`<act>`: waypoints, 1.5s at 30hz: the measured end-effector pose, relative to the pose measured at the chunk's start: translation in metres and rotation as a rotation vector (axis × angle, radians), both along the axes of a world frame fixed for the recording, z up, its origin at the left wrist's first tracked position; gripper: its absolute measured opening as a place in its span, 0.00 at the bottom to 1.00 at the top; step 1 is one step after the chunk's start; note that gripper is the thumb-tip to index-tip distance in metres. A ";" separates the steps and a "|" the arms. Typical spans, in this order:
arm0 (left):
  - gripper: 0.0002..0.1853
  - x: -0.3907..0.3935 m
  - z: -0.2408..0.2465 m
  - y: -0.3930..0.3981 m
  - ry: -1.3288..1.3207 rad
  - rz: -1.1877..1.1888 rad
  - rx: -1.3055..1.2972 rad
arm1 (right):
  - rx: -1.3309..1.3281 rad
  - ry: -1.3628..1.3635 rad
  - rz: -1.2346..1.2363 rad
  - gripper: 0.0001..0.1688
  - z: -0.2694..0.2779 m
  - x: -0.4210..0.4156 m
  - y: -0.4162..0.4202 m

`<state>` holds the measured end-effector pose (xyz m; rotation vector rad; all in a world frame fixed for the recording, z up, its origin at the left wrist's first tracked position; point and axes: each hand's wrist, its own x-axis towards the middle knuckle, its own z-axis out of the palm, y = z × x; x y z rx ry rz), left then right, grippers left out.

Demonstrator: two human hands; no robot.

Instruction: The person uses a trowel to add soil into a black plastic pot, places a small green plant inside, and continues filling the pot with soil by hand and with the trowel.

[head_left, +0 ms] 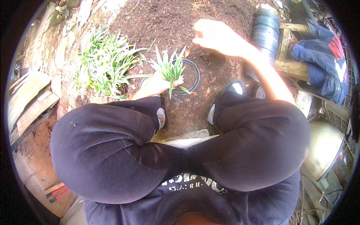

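My left hand [157,85] holds a small plant with green and white striped leaves [169,69] over the left side of a round black plastic pot [197,74] on the ground. The plant hides much of the pot's rim, and its base is hidden. Above and to the right of the pot, my right hand [209,36] is over dark loose soil [168,22]; it is overexposed, so its fingers and anything in them are unclear. A thick clump of the same striped plants [107,64] lies to the left of the pot.
Stacked black pots [265,33] stand at the upper right, beside a wooden frame [291,67] with a dark blue cloth [323,62] over it. Wooden boards [33,104] lie at the left. Red-handled tools [59,192] are at the lower left. A pale rounded container [323,146] sits at the right.
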<state>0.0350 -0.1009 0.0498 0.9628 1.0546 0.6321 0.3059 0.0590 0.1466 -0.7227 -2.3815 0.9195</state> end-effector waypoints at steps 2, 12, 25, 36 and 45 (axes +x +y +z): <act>0.20 0.007 -0.005 0.000 -0.071 0.000 -0.016 | -0.040 -0.168 0.172 0.19 -0.025 -0.017 0.017; 0.23 -0.010 -0.009 -0.012 -0.069 0.040 -0.025 | -0.132 -0.584 0.395 0.17 -0.087 -0.103 -0.014; 0.26 -0.015 0.019 0.012 0.117 -0.073 0.212 | 0.077 -0.336 0.188 0.16 -0.125 -0.085 -0.016; 0.27 -0.037 0.023 0.027 0.450 0.015 0.482 | -0.285 -0.385 -0.020 0.13 -0.131 -0.077 -0.035; 0.32 -0.047 0.013 0.008 0.429 -0.028 0.204 | -0.720 -0.362 -0.100 0.14 -0.121 -0.067 -0.057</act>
